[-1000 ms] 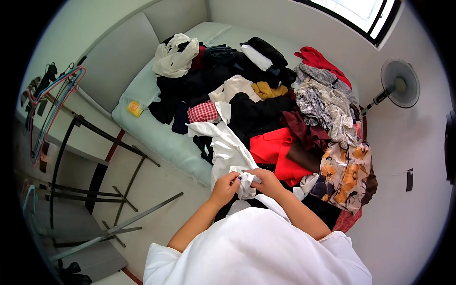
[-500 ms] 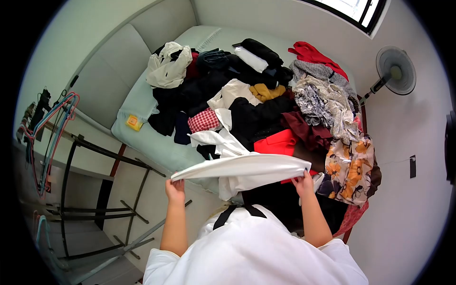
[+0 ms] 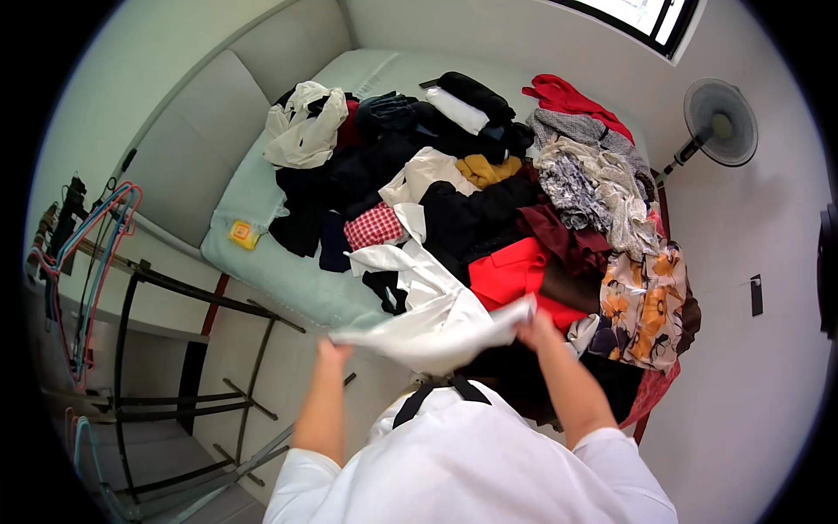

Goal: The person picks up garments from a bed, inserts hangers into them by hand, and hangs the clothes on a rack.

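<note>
A white garment (image 3: 436, 339) is stretched between my two hands, its near edge sagging and blurred by motion. My left hand (image 3: 333, 349) grips its left end, and my right hand (image 3: 537, 330) grips its right end. The far part of the garment trails onto the pile of clothes on the bed. Just beyond it lie a red garment (image 3: 508, 272), a red-and-white checked cloth (image 3: 374, 227) and a black garment (image 3: 463, 218). Close to my right hand are a brown garment (image 3: 566, 288) and a floral garment (image 3: 646, 297). The exact kind of white garment cannot be made out.
The bed (image 3: 262, 284) carries heaped clothes and a yellow packet (image 3: 243, 234) near its left edge. A metal rack (image 3: 188, 402) stands at left, with hangers (image 3: 96, 262) above it. A fan (image 3: 720, 122) stands at the right wall.
My hands have come closer together; the right one moved left. The white garment, taut before, now sags toward me between them.
</note>
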Demonstrator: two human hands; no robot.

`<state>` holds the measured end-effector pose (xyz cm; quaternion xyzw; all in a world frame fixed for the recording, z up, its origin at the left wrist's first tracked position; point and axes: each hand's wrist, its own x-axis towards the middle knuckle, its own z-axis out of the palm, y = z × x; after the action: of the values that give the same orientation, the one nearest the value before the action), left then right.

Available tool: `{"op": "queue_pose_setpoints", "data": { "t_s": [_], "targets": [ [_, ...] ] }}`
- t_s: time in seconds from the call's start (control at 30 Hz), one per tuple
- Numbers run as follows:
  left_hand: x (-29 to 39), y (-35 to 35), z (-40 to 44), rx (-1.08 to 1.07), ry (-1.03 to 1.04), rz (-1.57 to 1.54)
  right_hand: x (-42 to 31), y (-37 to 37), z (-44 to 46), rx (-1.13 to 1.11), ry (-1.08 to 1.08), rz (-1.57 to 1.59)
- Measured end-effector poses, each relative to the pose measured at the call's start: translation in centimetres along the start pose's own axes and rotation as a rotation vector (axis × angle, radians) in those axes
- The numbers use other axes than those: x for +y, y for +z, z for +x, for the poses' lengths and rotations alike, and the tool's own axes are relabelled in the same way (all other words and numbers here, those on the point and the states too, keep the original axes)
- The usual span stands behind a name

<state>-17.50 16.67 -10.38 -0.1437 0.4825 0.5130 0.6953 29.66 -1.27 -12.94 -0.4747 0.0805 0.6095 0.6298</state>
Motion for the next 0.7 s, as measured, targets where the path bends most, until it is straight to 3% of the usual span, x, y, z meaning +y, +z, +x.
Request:
{"op": "queue_pose_setpoints", "data": {
  "t_s": [0.03, 0.07, 0.1, 0.13, 0.17, 0.23, 0.27, 0.33, 0.43, 0.47, 0.5, 0.57, 0.7],
  "targets": [
    [3.0, 5.0, -0.1, -0.215, 0.122, 0.0, -4.7, 5.6, -0.4, -0.002, -0.24, -0.052],
    [5.6, 11.1, -2.3, -0.33, 0.281, -0.101, -9.7, 11.1, -2.4, -0.161, -0.405, 0.036],
    [7.6, 17.2, -7.9, -0.223, 0.37, -0.115, -14.4, 15.4, -4.8, -0.111, -0.466, 0.142],
    [10.4, 20.3, -10.6, -0.534, 0.445, -0.115, -17.9, 19.1, -8.0, -0.307, -0.535, 0.326],
    [13.9, 22.1, -11.9, -0.83, 0.441, -0.127, -20.7, 20.0, -9.5, -0.368, -0.662, 0.262],
    [14.9, 24.2, -21.3, -0.954, 0.55, -0.103, -23.8, 20.1, -13.5, -0.65, -0.774, 0.256],
    [16.5, 23.3, -22.5, -1.105, 0.51, -0.056, -24.4, 19.8, -15.2, -0.613, -0.866, 0.233],
    [15.2, 21.8, -26.1, -1.061, 0.407, -0.147, -24.1, 17.9, -17.5, -0.634, -0.943, 0.145],
    [13.0, 17.3, -23.5, -0.939, 0.396, -0.043, -21.7, 13.5, -17.0, -0.563, -0.935, 0.08],
    [11.2, 16.1, -22.7, -0.844, 0.378, -0.007, -20.6, 12.2, -16.8, -0.445, -0.927, 0.057],
    [10.8, 13.3, -19.1, -0.887, 0.254, -0.02, -19.4, 11.1, -16.7, -0.357, -0.914, 0.06],
    [5.8, 11.7, -18.4, -0.46, 0.314, 0.169, -17.0, 8.5, -16.2, -0.213, -0.862, 0.086],
    [0.8, 0.9, -7.4, -0.258, -0.073, 0.274, -11.5, 1.8, -13.9, 0.021, -0.641, 0.258]
  ]
}}
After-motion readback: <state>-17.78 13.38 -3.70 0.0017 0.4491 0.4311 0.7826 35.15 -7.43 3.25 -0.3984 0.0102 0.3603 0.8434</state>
